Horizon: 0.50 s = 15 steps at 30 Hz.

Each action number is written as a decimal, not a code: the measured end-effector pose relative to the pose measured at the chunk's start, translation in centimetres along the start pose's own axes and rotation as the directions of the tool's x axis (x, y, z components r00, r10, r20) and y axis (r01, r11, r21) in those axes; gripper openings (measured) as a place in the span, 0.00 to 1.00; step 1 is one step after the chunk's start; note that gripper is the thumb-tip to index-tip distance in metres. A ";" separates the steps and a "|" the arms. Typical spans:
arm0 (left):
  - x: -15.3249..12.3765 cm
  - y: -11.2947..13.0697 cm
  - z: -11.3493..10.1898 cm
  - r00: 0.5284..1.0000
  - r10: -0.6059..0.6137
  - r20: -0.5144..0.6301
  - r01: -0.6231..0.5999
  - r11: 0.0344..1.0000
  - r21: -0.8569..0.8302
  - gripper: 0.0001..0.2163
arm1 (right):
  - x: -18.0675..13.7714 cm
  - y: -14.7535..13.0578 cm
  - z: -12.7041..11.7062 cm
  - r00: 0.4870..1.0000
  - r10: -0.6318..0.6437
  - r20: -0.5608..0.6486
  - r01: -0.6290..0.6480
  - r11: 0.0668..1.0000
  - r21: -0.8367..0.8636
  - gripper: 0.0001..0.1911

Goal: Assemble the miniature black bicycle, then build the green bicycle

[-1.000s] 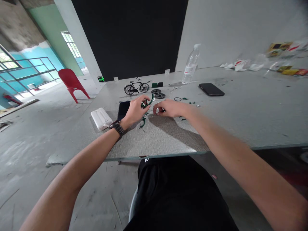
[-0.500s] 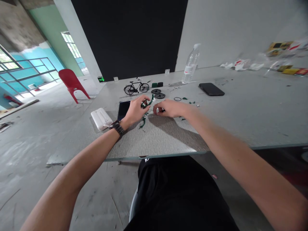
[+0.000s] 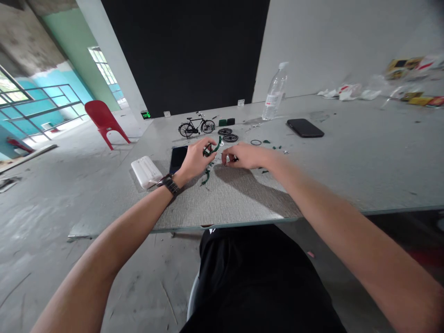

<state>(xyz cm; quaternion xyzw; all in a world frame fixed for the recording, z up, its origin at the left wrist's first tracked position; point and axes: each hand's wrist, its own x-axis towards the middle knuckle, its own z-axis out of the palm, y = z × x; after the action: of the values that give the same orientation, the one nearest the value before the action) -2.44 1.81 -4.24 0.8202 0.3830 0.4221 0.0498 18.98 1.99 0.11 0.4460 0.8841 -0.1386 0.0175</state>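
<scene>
My left hand [image 3: 193,159], a dark watch on its wrist, pinches a green toy bicycle frame part [image 3: 218,145] just above the table. Close to its right, my right hand [image 3: 243,156] is curled low over the tabletop with thumb and fingers together. A small dark bit shows at its fingers, too hidden to name. Below the left fingertips lies a curved green piece [image 3: 207,175]. Two black spoked wheels [image 3: 230,138] rest behind the hands, and a black model bicycle [image 3: 197,126] stands at the back left. A thin black ring [image 3: 255,142] lies right of the wheels.
A dark flat device [image 3: 177,158] and a white case [image 3: 145,171] lie left. Green and black blocks [image 3: 222,122] sit at the back. A water bottle [image 3: 275,95] stands behind a black phone [image 3: 305,128]. Wrappers [image 3: 357,92] lie far right; small green bits [image 3: 266,141] are scattered.
Almost nothing differs. My right hand has shifted very slightly, its fingers still together near the table; my left hand keeps the green frame part in the same place.
</scene>
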 end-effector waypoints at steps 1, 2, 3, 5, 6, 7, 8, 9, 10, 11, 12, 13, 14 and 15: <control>0.0 0.0 0.0 1.000 -0.001 0.000 0.001 1.000 0.001 0.09 | 0.0 0.0 -0.1 1.000 0.004 0.007 -0.004 1.000 0.007 0.10; 0.0 0.0 0.0 1.000 -0.002 0.000 0.002 1.000 0.003 0.09 | 0.0 0.0 -0.1 1.000 0.008 0.011 -0.008 1.000 0.014 0.10; 0.0 0.0 0.0 1.000 -0.001 -0.001 0.001 1.000 0.003 0.09 | 0.0 0.0 -0.1 1.000 0.012 0.013 -0.012 1.000 0.019 0.10; 0.0 0.0 0.0 1.000 0.006 -0.006 -0.006 1.000 -0.001 0.09 | 0.0 0.0 -0.1 1.000 0.011 0.007 -0.011 1.000 0.018 0.11; 0.0 -0.1 0.0 1.000 0.011 -0.008 -0.011 1.000 -0.004 0.09 | 0.1 0.0 0.0 1.000 0.007 0.002 -0.007 1.000 0.015 0.11; 0.0 -0.2 0.1 1.000 0.015 -0.009 -0.015 1.000 -0.005 0.09 | 0.1 0.0 0.1 1.000 0.003 -0.001 -0.003 1.000 0.011 0.11; 0.0 -0.2 0.1 1.000 0.016 -0.010 -0.016 1.000 -0.005 0.09 | 0.2 0.0 0.1 1.000 0.000 -0.002 0.000 1.000 0.008 0.11; 0.0 -0.2 0.1 1.000 0.014 -0.011 -0.014 1.000 -0.004 0.09 | 0.2 -0.1 0.2 1.000 0.001 0.001 -0.001 1.000 0.006 0.11; 0.0 -0.3 0.1 1.000 0.010 -0.009 -0.010 1.000 -0.002 0.09 | 0.2 -0.1 0.2 1.000 0.004 0.004 -0.004 1.000 0.008 0.11; 0.0 -0.2 0.1 1.000 0.007 -0.007 -0.007 1.000 -0.001 0.09 | 0.2 -0.2 0.2 1.000 0.008 0.007 -0.008 1.000 0.011 0.11; 0.0 -0.2 0.1 1.000 0.005 -0.005 -0.005 1.000 -0.003 0.09 | 0.1 -0.2 0.2 1.000 0.012 0.008 -0.012 1.000 0.015 0.11; 0.0 -0.2 0.1 1.000 0.004 -0.004 -0.004 1.000 -0.006 0.09 | 0.1 -0.3 0.2 1.000 0.014 0.009 -0.014 1.000 0.019 0.11; 0.0 -0.1 0.1 1.000 0.003 -0.004 -0.003 1.000 -0.010 0.09 | 0.0 -0.4 0.1 1.000 0.014 0.005 -0.014 1.000 0.020 0.11; 0.0 -0.1 0.1 1.000 0.002 -0.004 -0.002 1.000 -0.012 0.09 | 0.0 -0.4 0.1 1.000 0.013 0.001 -0.013 1.000 0.021 0.11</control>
<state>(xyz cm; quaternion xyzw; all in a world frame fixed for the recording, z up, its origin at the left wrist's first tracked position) -2.43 1.91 -4.33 0.8194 0.3798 0.4260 0.0534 18.64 1.74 0.07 0.4519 0.8796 -0.1477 0.0141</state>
